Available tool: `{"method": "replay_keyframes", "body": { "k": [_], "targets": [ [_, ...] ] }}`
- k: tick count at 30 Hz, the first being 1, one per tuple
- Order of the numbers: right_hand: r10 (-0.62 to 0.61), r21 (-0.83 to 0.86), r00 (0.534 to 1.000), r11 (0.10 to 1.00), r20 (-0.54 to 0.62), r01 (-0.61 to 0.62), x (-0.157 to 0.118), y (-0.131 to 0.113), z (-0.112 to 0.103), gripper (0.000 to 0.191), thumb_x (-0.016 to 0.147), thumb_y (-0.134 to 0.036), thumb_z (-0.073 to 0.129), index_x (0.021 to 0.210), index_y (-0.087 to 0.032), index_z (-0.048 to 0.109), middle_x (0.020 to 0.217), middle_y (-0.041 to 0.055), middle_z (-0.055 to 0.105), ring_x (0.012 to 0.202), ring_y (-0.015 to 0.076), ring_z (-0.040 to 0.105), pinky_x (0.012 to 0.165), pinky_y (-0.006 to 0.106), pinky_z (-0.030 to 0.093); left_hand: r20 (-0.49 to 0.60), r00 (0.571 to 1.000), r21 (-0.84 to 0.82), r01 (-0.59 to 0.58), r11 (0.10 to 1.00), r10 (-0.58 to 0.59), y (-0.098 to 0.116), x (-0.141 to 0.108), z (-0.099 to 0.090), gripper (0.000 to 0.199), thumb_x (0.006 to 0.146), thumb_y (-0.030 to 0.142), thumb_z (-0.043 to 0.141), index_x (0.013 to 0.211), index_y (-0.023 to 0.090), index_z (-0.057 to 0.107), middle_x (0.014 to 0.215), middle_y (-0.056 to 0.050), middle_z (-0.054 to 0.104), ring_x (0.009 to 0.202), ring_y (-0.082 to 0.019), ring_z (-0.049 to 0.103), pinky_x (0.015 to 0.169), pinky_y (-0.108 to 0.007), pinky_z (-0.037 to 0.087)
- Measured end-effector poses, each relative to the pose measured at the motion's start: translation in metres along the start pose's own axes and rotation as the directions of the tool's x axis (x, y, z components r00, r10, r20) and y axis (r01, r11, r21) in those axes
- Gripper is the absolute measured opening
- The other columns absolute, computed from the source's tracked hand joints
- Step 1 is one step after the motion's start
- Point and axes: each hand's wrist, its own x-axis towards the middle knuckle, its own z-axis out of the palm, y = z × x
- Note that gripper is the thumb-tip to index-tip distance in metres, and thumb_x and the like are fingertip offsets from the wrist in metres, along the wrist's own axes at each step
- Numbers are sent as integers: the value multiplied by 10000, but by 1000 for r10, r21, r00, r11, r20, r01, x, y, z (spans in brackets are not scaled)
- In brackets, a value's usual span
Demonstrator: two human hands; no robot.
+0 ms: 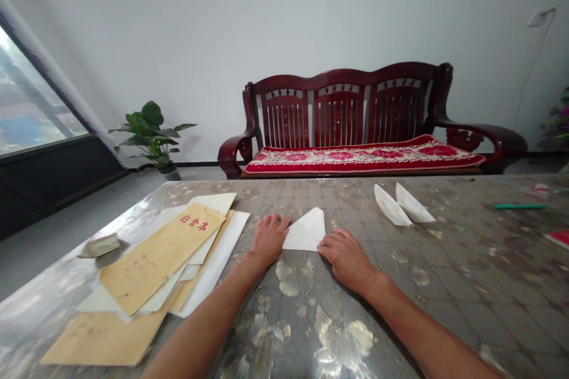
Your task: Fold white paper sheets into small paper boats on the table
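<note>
A folded sheet of white paper (306,231) lies on the table between my two hands, with a slanted upper left edge and a straight bottom edge. My left hand (270,238) is closed at the paper's left corner, its fingers bent and its palm down. At the lower right corner, my right hand (345,256) has curled fingers gripping the paper's edge. Both thumbs are mostly hidden. Farther right stand two folded white paper boats (392,206) (414,204), side by side and tilted.
Tan paper notebooks (155,254) and loose white sheets (217,260) are piled on the left, beside a small worn booklet (101,246). A green pencil-like stick (519,206) and a red item (560,238) lie at right. Beyond the patterned table (306,331) are a wooden bench (340,106) and a potted plant (155,136).
</note>
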Motion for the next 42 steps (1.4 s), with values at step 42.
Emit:
{"method": "replay_keyframes", "body": {
  "k": [42],
  "targets": [
    [470,251,872,868,-139,-428,-2,71,12,351,841,-135,442,1028,-217,728,1064,49,667,1019,198,529,938,301,367,109,811,-552,-431,714,574,40,-38,-20,341,966,405,470,1286,421,588,1538,38,376,1462,-300,227,1181,-538,208]
  ]
}}
